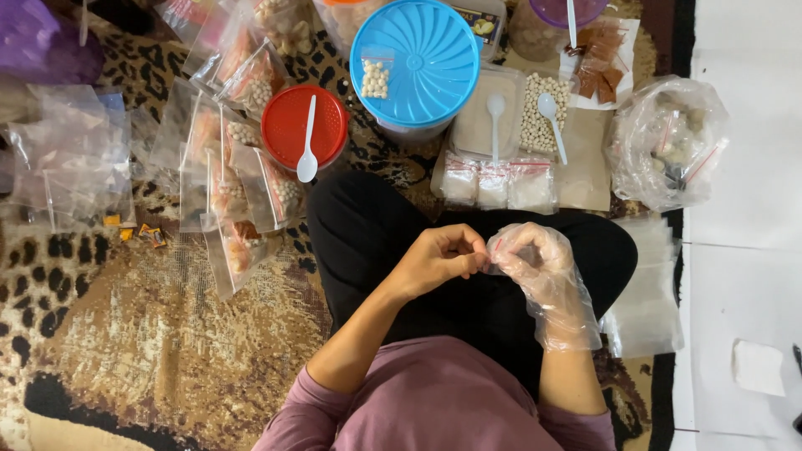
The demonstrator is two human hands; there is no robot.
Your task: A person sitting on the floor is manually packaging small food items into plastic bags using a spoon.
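Clear-gloved right hand (535, 263) and bare left hand (439, 257) pinch a small bag (494, 250) (blue-lidded tub (415, 63) beyond).

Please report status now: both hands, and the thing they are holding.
Left hand bare, right hand in clear glove, fingertips pinched together over lap. Small clear plastic piece between them, details too small. Nothing in the way.

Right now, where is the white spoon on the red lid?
In the head view, the white spoon lies on the red lid, upper left of centre, beside the blue lid.
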